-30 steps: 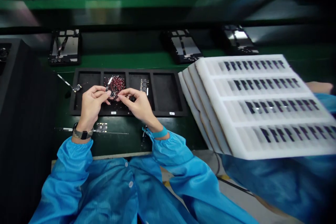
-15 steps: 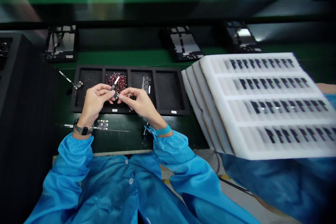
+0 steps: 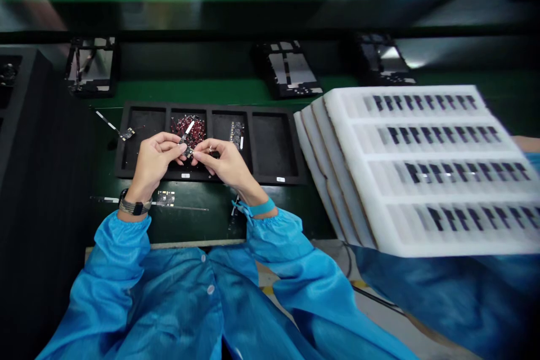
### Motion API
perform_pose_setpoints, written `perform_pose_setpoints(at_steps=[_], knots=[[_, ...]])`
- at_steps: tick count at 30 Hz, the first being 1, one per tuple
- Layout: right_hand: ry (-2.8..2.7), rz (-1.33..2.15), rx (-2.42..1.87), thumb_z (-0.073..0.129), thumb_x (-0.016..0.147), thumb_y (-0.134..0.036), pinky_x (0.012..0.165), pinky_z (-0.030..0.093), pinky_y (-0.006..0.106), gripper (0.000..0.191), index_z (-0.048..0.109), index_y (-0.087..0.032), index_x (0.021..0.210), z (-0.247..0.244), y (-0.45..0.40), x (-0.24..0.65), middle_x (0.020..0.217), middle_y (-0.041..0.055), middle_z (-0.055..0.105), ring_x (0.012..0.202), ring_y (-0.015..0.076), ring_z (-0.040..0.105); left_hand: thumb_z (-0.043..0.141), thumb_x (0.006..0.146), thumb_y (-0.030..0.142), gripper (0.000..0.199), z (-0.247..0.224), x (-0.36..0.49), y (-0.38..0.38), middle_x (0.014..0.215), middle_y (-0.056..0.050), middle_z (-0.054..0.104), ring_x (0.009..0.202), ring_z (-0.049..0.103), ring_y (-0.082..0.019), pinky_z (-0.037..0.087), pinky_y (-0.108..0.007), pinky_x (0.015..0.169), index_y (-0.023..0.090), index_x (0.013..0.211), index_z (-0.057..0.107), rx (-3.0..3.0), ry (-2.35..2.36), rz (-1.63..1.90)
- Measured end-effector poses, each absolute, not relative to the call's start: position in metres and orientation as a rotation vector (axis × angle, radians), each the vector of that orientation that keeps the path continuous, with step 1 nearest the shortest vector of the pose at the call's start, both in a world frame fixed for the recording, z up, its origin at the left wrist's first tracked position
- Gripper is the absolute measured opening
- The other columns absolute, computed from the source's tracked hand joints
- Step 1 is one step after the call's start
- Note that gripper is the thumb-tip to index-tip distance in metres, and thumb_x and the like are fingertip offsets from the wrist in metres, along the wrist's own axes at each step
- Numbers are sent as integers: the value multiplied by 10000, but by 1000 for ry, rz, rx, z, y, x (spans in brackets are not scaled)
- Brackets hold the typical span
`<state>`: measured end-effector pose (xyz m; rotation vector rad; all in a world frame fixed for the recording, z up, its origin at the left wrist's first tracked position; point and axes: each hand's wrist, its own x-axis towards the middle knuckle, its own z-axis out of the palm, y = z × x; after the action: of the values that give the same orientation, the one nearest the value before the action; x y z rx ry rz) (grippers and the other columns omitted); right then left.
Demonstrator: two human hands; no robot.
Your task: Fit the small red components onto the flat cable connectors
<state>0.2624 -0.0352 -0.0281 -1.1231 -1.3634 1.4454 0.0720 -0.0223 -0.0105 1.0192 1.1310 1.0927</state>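
Note:
My left hand [image 3: 158, 160] is closed in a pinch on a small circuit board [image 3: 188, 152]. A flat strip with a white end [image 3: 187, 130] sticks up from that board. Thumb and forefinger of my right hand [image 3: 223, 162] are pinched together at the board's right edge; any tiny part between them is too small to name. Both hands are over the front of a black compartment tray [image 3: 276, 179]. Just behind the fingers, one compartment holds a heap of small parts with red wires [image 3: 196, 126]. Several small boards [image 3: 237, 134] lie in the compartment to its right.
Stacked white foam trays [image 3: 367, 180] with rows of dark parts stand at right, beside another person's arm [image 3: 527, 143]. Loose boards [image 3: 126, 134] [image 3: 166, 198] lie left of and before the black tray. Device housings [image 3: 291, 70] line the back. A black foam stack [image 3: 46, 180] rises at left.
The camera view has shifted slightly. Both hands keep almost the same pose at the small circuit board, with the right fingertips still at its edge.

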Motion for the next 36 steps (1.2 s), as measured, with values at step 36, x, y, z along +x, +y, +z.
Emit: perform_pose_setpoints(at_steps=[36], knots=[[-1440, 1427, -1145, 811, 847, -511, 492, 381, 244, 360, 744, -158, 875, -26, -34, 266, 806, 54, 767, 560, 101, 491, 990, 633, 322, 433, -13, 75, -23, 600, 2, 699, 553, 682, -162, 576, -285, 606, 150, 838, 650, 975, 1151, 1017]])
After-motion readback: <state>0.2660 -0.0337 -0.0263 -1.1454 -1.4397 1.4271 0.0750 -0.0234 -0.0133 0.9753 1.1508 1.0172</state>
